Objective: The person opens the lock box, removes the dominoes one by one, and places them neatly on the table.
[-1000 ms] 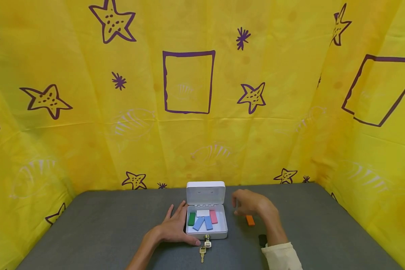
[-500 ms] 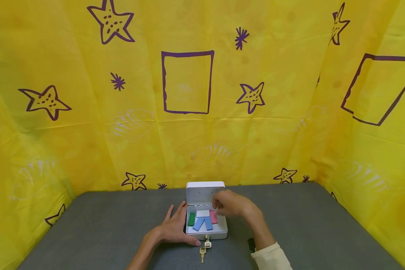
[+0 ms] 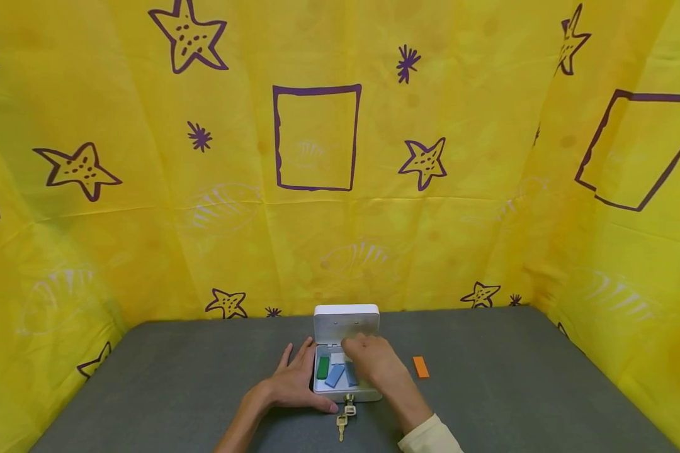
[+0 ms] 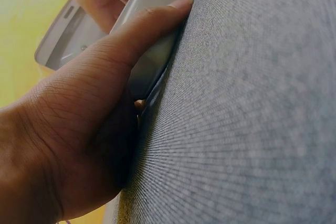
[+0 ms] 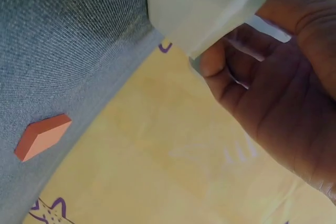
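Note:
A small white cash box (image 3: 320, 389) stands with its lid (image 3: 328, 324) raised. My left hand (image 3: 291, 385) rests against its left side, fingers spread straight along the wall and thumb (image 4: 152, 22) along the front below the lock. Over the box's right half is my right hand (image 3: 374, 362), fingers bent down inside; the right wrist view shows them behind the side wall, tips hidden. A green block (image 3: 323, 367), a white block (image 3: 337, 358) and two blue blocks (image 3: 334, 375) show inside. I cannot tell what the right fingers hold.
An orange block (image 3: 421, 367) lies on the dark grey table (image 3: 204, 377), right of the box. One key (image 3: 350, 409) sits in the front lock, and a second key (image 3: 342, 428) hangs in front of it. Yellow patterned cloth (image 3: 459, 239) surrounds the table.
My right hand has moved left from beside the box and down into its right half, covering the pink block. The orange block is uncovered again. My left hand stays put.

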